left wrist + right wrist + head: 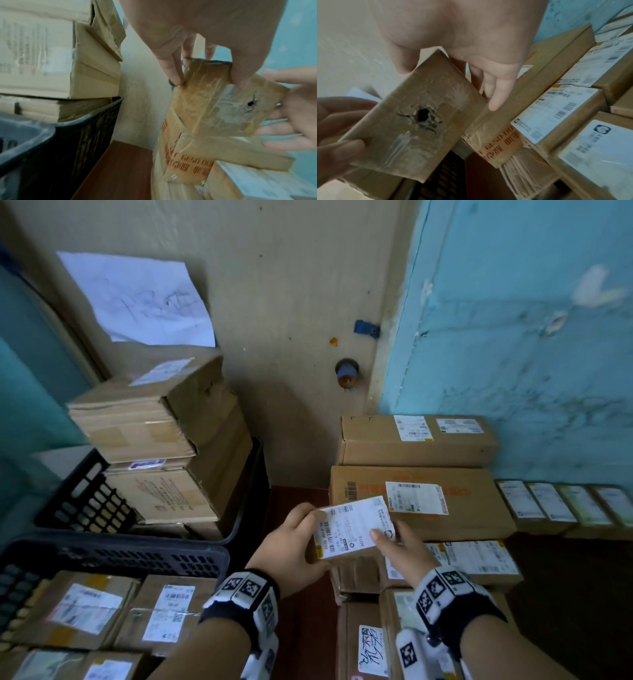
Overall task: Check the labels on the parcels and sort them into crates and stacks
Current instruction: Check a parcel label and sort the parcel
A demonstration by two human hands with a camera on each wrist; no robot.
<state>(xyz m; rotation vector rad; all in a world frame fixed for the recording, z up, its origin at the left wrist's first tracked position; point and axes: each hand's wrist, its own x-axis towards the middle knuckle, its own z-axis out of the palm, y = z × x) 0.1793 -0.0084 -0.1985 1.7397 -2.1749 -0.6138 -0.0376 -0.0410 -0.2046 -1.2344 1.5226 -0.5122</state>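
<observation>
Currently both hands hold one small parcel (354, 530) in the air, above the gap between the black crate (113, 549) at left and the stacks of boxes (421, 501) at right. Left hand (296, 546) grips the parcel's left end, thumb on the label face and fingers curled underneath; right hand (399, 546) pinches the right end, thumb on top. Long axis runs roughly left to right between the two grips, label side up toward the head camera. Label text legible in part: "A016" printed along the edge, plus barcodes; the remaining lines are too small to read. Underside, seen from both wrist views, is taped brown card with a punched hole (423, 115) near the centre. The long carton (419, 503) directly behind carries red printing, blurred, probably Chinese characters. Judgement: label check in progress; the crate lies nearer the left hand, the stacks nearer the right, so destination decides which hand carries.
</observation>
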